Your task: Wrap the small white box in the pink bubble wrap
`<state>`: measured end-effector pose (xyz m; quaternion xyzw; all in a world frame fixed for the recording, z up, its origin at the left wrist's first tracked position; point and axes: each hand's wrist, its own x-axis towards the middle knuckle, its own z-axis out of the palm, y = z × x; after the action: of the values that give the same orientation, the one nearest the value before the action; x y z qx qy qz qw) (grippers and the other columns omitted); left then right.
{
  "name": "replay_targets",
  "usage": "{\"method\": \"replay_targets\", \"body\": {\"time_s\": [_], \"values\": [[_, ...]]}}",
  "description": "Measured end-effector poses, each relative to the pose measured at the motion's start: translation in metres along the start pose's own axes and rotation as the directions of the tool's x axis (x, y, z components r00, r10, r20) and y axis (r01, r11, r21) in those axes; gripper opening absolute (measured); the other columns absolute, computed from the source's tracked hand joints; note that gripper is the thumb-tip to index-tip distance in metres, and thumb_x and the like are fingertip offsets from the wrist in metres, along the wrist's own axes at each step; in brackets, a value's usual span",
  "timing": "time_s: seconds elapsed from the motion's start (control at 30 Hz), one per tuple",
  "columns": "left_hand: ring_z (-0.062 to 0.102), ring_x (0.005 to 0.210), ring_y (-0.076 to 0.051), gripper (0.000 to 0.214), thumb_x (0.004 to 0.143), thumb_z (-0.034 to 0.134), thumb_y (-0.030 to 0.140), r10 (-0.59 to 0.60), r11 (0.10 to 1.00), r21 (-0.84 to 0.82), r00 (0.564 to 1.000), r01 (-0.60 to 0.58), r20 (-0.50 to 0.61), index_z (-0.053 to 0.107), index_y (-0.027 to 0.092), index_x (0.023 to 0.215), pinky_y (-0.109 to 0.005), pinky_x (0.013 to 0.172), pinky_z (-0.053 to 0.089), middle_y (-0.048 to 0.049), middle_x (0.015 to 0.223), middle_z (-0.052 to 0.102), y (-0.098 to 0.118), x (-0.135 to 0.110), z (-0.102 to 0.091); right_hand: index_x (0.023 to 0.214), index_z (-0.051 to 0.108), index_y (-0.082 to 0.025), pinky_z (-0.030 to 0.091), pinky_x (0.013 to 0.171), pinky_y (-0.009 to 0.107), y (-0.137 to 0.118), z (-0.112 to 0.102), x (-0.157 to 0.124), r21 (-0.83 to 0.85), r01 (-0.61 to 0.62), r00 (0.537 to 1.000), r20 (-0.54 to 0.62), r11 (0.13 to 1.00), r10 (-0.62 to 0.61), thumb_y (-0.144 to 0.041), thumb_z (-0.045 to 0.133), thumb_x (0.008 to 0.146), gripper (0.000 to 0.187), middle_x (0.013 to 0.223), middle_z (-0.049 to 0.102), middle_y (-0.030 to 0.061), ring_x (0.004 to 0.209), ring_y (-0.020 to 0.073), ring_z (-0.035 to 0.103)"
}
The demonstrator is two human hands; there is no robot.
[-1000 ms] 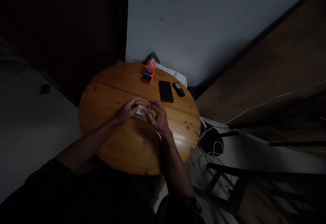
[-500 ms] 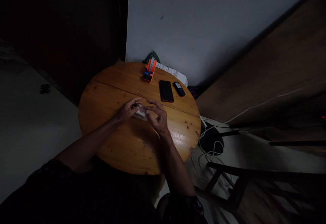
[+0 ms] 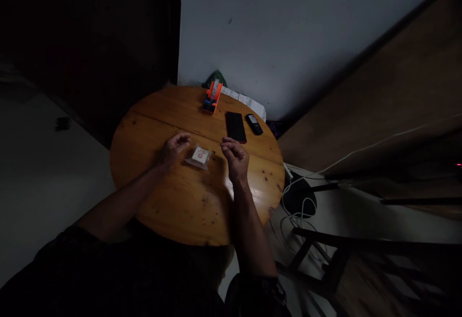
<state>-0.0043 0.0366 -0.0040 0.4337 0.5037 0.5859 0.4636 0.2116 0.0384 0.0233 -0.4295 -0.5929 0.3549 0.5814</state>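
Observation:
A small pale square packet point(image 3: 199, 156) with a reddish mark lies flat on the round wooden table point(image 3: 187, 206). My left hand point(image 3: 172, 147) rests just left of it with fingers loosely curled, holding nothing. My right hand point(image 3: 236, 159) hovers just right of it, fingers curled inward, also with nothing in it. Neither hand touches the packet.
A black phone point(image 3: 236, 126), a small dark remote-like device point(image 3: 253, 124) and an orange and blue stand point(image 3: 212, 98) sit at the table's far side by the wall. White cables point(image 3: 296, 211) trail on the floor at right, near a dark wooden frame point(image 3: 325, 254).
Both hands had been on the packet; they have let go and drawn apart, left hand to the left and right hand to the right, leaving it lying on the table.

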Motion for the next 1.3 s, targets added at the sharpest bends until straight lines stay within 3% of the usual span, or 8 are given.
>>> {"method": "replay_targets", "body": {"time_s": [0.17,0.4,0.57,0.77,1.0,1.3], "values": [[0.057,0.074,-0.017,0.036,0.067,0.066,0.041,0.023,0.986,0.166,0.999,-0.027,0.029,0.072,0.015,0.091,-0.029,0.071,0.047,-0.0007,0.076,0.063,0.008,-0.008,0.0,0.087,0.078,-0.024,0.051,0.102,0.046,0.002,0.007,-0.006,-0.189,0.102,0.98,0.186,0.977,-0.067,-0.046,0.068,0.086,0.024,0.118,0.07,0.0093,0.115,0.0263,0.065],[0.049,0.063,-0.013,0.037,0.066,0.068,0.041,-0.005,0.982,0.191,0.995,-0.014,0.099,0.069,0.016,0.093,-0.025,0.057,0.039,0.0018,0.07,0.053,0.014,-0.014,0.005,0.103,0.076,-0.023,0.051,0.103,0.047,0.008,0.009,-0.008,-0.259,0.153,0.961,0.265,0.954,-0.082,-0.042,0.064,0.088,0.027,0.127,0.068,0.0118,0.121,0.0273,0.063],[0.044,0.06,-0.012,0.036,0.067,0.067,0.038,0.022,0.974,0.22,0.988,-0.055,0.15,0.067,0.017,0.096,-0.024,0.058,0.037,0.0042,0.068,0.049,0.015,-0.018,0.008,0.105,0.074,-0.024,0.053,0.099,0.043,0.01,0.014,-0.009,-0.318,0.213,0.95,0.288,0.924,-0.119,-0.037,0.067,0.086,0.024,0.124,0.069,0.0107,0.117,0.0253,0.065],[0.044,0.059,-0.011,0.041,0.069,0.066,0.035,0.016,0.966,0.249,0.974,-0.074,0.228,0.064,0.015,0.105,-0.024,0.06,0.038,0.0072,0.062,0.047,0.015,-0.022,0.014,0.092,0.076,-0.023,0.05,0.096,0.044,0.009,0.023,-0.015,-0.513,0.311,0.94,0.288,0.8,-0.181,-0.028,0.06,0.092,0.016,0.121,0.072,0.0096,0.111,0.0262,0.065],[0.047,0.061,-0.011,0.045,0.072,0.066,0.034,0.009,0.972,0.225,0.967,-0.068,0.254,0.065,0.013,0.112,-0.023,0.062,0.041,0.0068,0.065,0.048,0.01,-0.024,0.015,0.091,0.078,-0.024,0.048,0.093,0.044,0.003,0.02,-0.017,-0.581,0.386,0.912,0.36,0.717,-0.198,-0.023,0.059,0.093,0.019,0.126,0.07,0.0094,0.112,0.0266,0.064],[0.05,0.065,-0.013,0.038,0.077,0.061,0.032,0.027,0.967,0.237,0.96,-0.096,0.277,0.071,0.016,0.11,-0.023,0.061,0.042,0.0027,0.069,0.054,0.007,-0.024,0.013,0.1,0.08,-0.029,0.045,0.101,0.051,0.008,0.015,-0.013,-0.502,0.315,0.9,0.427,0.805,-0.085,-0.033,0.063,0.094,0.019,0.133,0.067,0.0095,0.12,0.0299,0.061]]}}
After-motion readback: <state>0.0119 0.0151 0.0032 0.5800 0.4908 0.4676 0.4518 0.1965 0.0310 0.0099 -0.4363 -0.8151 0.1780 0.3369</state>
